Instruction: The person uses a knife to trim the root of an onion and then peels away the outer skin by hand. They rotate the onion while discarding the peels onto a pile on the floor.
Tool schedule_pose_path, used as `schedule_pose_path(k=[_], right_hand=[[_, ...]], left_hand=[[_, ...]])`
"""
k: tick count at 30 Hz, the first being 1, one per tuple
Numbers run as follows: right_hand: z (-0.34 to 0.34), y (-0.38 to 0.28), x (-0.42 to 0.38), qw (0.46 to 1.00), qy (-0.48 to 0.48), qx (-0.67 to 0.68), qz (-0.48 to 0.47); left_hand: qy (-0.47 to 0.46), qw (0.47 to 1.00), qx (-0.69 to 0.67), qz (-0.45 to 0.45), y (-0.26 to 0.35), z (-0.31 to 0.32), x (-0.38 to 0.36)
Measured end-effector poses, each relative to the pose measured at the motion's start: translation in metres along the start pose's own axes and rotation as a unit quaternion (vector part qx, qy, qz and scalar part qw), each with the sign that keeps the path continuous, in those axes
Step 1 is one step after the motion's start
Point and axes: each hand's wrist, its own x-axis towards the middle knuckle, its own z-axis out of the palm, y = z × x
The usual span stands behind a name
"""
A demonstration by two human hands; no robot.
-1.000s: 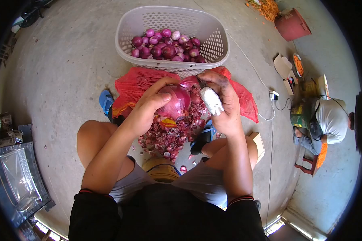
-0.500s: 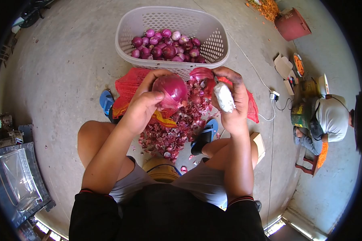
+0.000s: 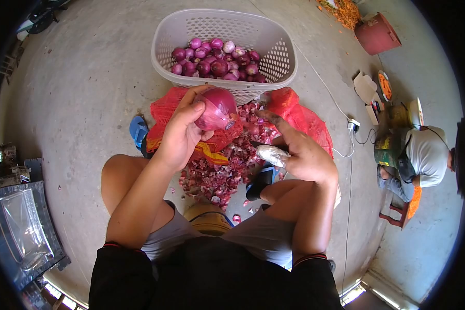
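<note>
My left hand grips a large red onion above the red mesh sack, its root end turned to the right. In my right hand is a small knife with a white-wrapped handle; its short dark blade points left, and my index finger stretches out past it. Below both hands lies a heap of onion skins on the red mesh sack. Just ahead stands a grey plastic basket holding several peeled red onions.
I sit on a yellowish bucket with blue slippers on my feet. At right, a power strip and its cable lie on the floor. Another person sits by the wall near orange shreds. A red bucket lies farther back.
My right hand has turned and moved lower, away from the onion, and the piece of onion skin it pinched is no longer in it. The left hand still holds the onion, slightly turned.
</note>
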Motion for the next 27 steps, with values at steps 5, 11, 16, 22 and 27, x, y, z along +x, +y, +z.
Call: schedule_pose_path(k=[5,11,16,22,27], right_hand=[[0.010,-0.006,0.006,0.987,0.084,0.128,-0.056],[0.032,-0.002,0.021,0.963,0.183,0.015,-0.198],[0.034,-0.003,0.021,0.967,0.164,0.039,-0.194],[0.033,-0.001,0.025,0.962,0.180,0.008,-0.206],[0.033,-0.005,0.025,0.952,0.215,0.049,-0.211]], left_hand=[[0.001,0.998,-0.054,-0.018,0.003,0.005,-0.001],[-0.033,0.997,-0.059,-0.029,-0.003,0.003,-0.001],[-0.019,0.997,-0.070,-0.039,-0.003,0.006,-0.002],[-0.022,0.996,-0.068,-0.055,-0.003,0.010,-0.003],[-0.062,0.994,-0.068,-0.052,-0.003,0.008,-0.003]])
